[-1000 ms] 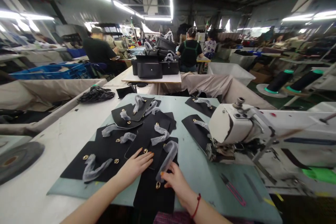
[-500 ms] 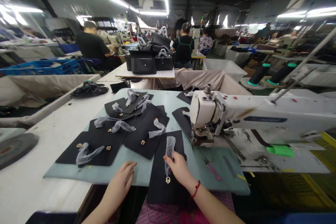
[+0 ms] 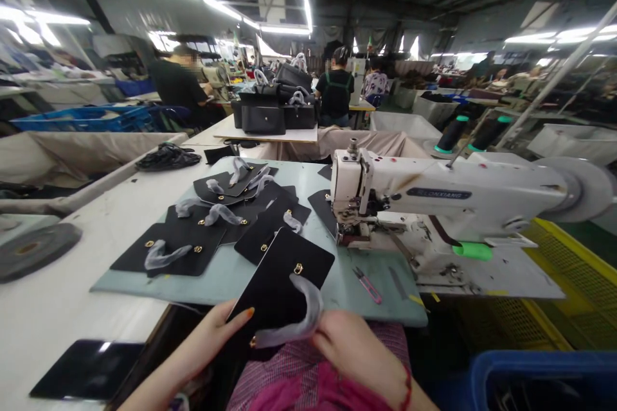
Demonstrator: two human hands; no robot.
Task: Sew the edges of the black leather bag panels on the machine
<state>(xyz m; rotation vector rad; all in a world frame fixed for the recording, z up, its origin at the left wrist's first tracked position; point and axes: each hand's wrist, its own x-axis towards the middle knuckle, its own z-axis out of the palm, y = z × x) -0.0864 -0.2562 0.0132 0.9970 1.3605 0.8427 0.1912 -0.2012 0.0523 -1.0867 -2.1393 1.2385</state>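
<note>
A black bag panel (image 3: 274, 276) hangs tilted over my lap at the table's front edge. Its handle (image 3: 313, 302), wrapped in translucent film, curves out between two gold metal fittings. My left hand (image 3: 216, 334) is closed on the panel's left edge, thumb on top and the other fingers hidden beneath. The curved handle is in my right hand (image 3: 349, 343), whose fingertips are partly hidden. Several similar panels with wrapped handles, among them a flat black panel (image 3: 173, 250), lie overlapping on the blue-green mat (image 3: 231, 279) just beyond.
To the right stands a white sewing machine (image 3: 409, 189), with pink thread snips (image 3: 367, 285) on the mat before it. A dark phone-like slab (image 3: 89, 369) lies on the white table at left. Finished black bags (image 3: 263, 117) are piled ahead. A blue bin (image 3: 544, 366) is at lower right.
The front panel has come off the mat towards me and turned, its handle now sideways. My left hand, empty before, has taken its left edge. My right hand has moved down and nearer.
</note>
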